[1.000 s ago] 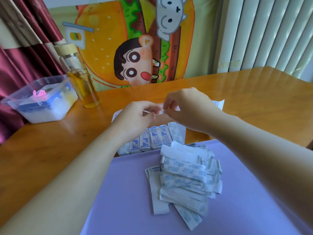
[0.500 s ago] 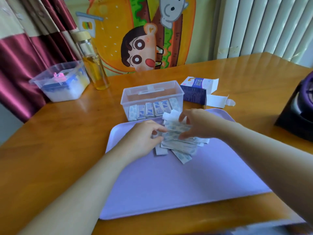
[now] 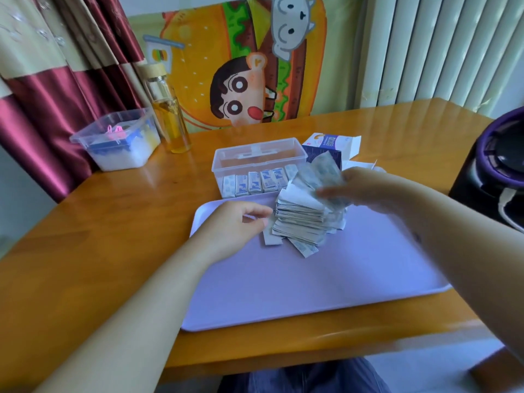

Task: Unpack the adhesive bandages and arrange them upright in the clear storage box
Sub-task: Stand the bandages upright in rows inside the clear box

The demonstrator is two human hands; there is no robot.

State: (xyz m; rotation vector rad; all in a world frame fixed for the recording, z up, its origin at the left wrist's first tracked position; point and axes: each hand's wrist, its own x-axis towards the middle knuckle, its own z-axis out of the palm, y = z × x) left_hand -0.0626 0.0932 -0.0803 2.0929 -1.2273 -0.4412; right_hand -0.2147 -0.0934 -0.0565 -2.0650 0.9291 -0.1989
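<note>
A pile of wrapped adhesive bandages (image 3: 300, 224) lies on the lilac tray (image 3: 297, 279). My right hand (image 3: 357, 188) is shut on a bunch of bandages (image 3: 319, 173) lifted above the pile's right side; it is blurred. My left hand (image 3: 238, 225) rests on the tray at the pile's left edge, fingers loosely curled, holding nothing that I can see. Behind the tray stands the clear storage box (image 3: 259, 154), open, with several bandages standing upright along its front wall (image 3: 255, 182).
An opened blue-and-white bandage carton (image 3: 329, 146) lies right of the box. A glass bottle of yellow liquid (image 3: 170, 120) and a second clear tub (image 3: 119, 143) stand at the back left. A black and purple appliance (image 3: 499, 171) sits at the table's right edge.
Both hands came down from the box to the pile. My right hand has lifted a bunch of bandages off the pile. The camera has pulled back, showing more of the table.
</note>
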